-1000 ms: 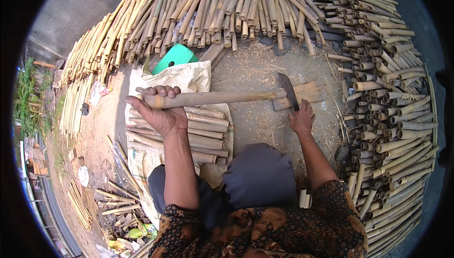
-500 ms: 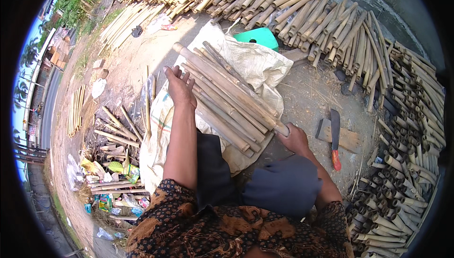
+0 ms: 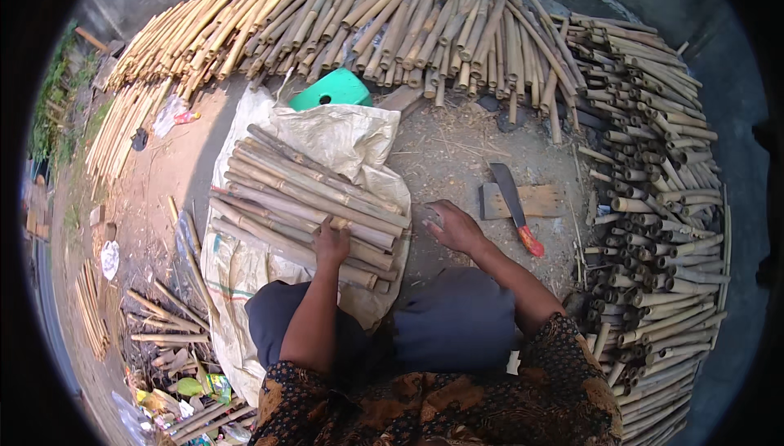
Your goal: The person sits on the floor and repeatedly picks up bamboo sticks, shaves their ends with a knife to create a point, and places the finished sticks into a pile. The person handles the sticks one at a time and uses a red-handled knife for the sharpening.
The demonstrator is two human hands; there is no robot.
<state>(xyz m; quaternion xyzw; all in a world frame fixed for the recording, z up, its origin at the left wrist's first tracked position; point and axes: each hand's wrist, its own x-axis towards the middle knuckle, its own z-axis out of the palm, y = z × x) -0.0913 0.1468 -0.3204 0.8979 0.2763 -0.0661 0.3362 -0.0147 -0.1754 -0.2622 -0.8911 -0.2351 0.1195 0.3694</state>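
Observation:
A row of cut bamboo poles [image 3: 302, 185] lies side by side on a cream woven sack [image 3: 367, 140] in front of my knees. My left hand [image 3: 331, 246] is on the near part of the row, its fingers bent and closed on a bamboo pole there. Just off the right ends of the poles, my right hand [image 3: 454, 227] hovers over the ground with nothing in it, fingers apart. Farther right, a machete [image 3: 508, 193] with a dark blade and red handle lies across a small wooden board [image 3: 535, 201].
Behind the sack sits a green plastic piece with a hole [image 3: 347, 88]. Long bamboo poles [image 3: 457, 25] are piled along the far wall, and another stack [image 3: 653, 283] runs down the right side. Litter and loose sticks [image 3: 175, 323] lie at lower left.
My left hand has come down from beyond the poles' far left end onto the row. The right hand has let go of a pole's end. The view has turned rightward.

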